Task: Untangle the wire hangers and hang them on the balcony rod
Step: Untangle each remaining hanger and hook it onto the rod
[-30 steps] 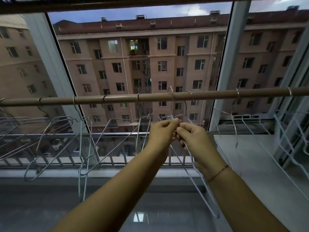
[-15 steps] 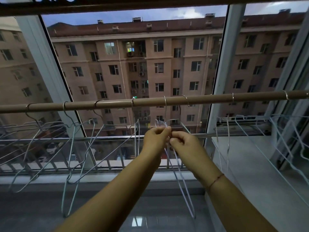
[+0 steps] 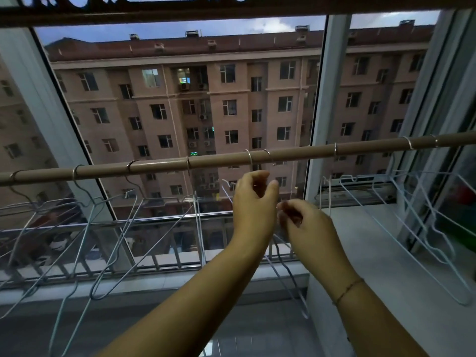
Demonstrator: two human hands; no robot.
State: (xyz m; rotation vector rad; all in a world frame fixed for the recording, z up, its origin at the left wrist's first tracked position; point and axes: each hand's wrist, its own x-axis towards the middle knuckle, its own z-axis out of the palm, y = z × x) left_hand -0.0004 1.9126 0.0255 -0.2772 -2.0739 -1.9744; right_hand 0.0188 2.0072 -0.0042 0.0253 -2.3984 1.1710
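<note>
Head view: both hands work just below the balcony rod (image 3: 296,155), where two hooks sit side by side. Left hand (image 3: 253,202) has its fingers loosely curled apart; whether it grips wire, I cannot tell. Right hand (image 3: 306,222) pinches the wire hangers (image 3: 288,274) dangling beneath the rod, likely separating them. Half a second ago, the fingertips met.

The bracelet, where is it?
In the head view, the thin bracelet circles the right wrist, low and right of middle, below the right hand and in front of the pale ledge.
</note>
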